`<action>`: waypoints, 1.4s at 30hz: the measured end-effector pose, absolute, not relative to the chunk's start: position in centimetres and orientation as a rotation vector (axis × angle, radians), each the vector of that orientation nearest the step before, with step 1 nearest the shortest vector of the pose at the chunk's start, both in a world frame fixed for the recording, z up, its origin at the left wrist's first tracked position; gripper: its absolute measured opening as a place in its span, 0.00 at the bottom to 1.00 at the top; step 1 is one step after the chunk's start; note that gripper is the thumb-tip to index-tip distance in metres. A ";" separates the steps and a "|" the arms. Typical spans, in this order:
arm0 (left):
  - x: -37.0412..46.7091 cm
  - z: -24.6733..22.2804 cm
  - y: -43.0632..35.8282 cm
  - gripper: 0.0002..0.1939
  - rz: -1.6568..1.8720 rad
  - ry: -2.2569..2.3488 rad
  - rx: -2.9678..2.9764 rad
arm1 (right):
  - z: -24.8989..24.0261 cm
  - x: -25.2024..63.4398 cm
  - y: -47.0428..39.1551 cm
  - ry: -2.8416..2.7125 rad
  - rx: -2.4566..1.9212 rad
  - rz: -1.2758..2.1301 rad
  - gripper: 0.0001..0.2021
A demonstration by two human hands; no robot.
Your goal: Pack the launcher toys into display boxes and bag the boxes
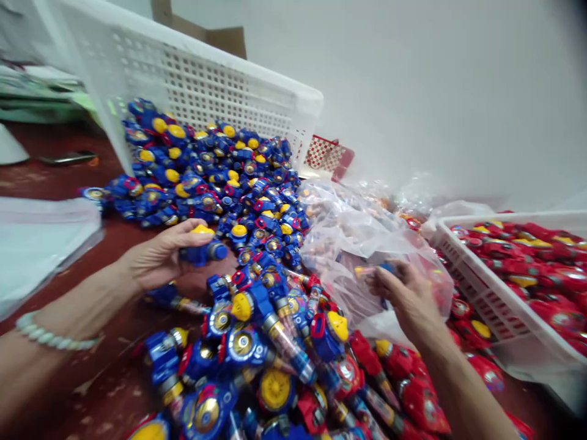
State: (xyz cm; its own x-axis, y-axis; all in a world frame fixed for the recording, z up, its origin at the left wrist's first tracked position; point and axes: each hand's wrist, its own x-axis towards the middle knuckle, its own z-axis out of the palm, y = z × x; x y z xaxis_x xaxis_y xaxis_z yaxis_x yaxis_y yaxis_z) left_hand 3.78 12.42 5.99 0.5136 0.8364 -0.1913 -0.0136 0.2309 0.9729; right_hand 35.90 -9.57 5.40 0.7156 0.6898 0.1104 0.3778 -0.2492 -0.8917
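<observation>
My left hand [160,253] grips a blue plastic toy [199,252] with a yellow knob, held over the dark red table. My right hand [406,290] is closed around a small tube [365,270] with a yellowish tip and some blue on it; its exact kind is unclear. Right behind that hand spreads a clear plastic bag [342,232] with things in it. Between my hands lies a pile of blue toys [243,342], several with clear printed tubes attached. Red toys [417,391] of a similar shape mix in at the pile's right side.
A tipped white basket [197,67] at the back spills blue toys [211,165] onto the table [121,256]. On the right stands another white basket [488,311] full of red toys [541,263]. At left are white plastic bags [46,238] and a dark phone-like object [68,158].
</observation>
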 end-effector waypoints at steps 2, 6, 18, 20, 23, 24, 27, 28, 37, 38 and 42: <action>3.9 7.3 10.1 0.16 0.646 0.757 1.012 | 6.9 31.8 -11.4 -0.693 -1.550 0.454 0.22; 4.7 8.4 5.5 0.25 0.538 0.621 0.935 | 8.0 22.5 -13.0 -0.861 -1.479 0.711 0.14; 3.9 7.2 -0.2 0.21 0.695 0.602 1.112 | 6.2 18.2 -13.9 -1.603 -1.559 0.111 0.14; 3.8 7.3 -0.5 0.17 0.799 0.590 1.306 | 6.7 18.1 -14.2 -1.607 -1.551 0.099 0.14; 3.7 7.6 -0.8 0.11 1.020 0.552 1.675 | 7.7 17.9 -14.5 -1.500 -1.638 0.264 0.11; 3.7 7.6 -0.8 0.10 1.087 0.543 1.754 | 7.9 17.8 -14.5 -1.402 -1.663 0.426 0.10; 3.7 7.7 -0.7 0.08 1.172 0.537 1.853 | 8.0 17.7 -14.3 -0.965 -1.550 1.093 0.16; 3.7 7.7 -0.6 0.08 1.168 0.525 1.875 | 7.9 17.7 -14.2 -0.860 -1.477 1.262 0.18; 3.7 7.9 0.7 0.09 1.057 0.421 1.830 | 7.2 17.4 -13.7 -1.391 -1.743 0.510 0.19; 3.7 7.9 0.8 0.09 1.078 0.374 1.848 | 7.2 17.4 -13.6 -1.314 -1.746 0.701 0.20; 3.8 7.6 1.2 0.10 1.091 0.355 1.871 | 7.3 17.5 -13.2 -1.241 -1.762 0.831 0.18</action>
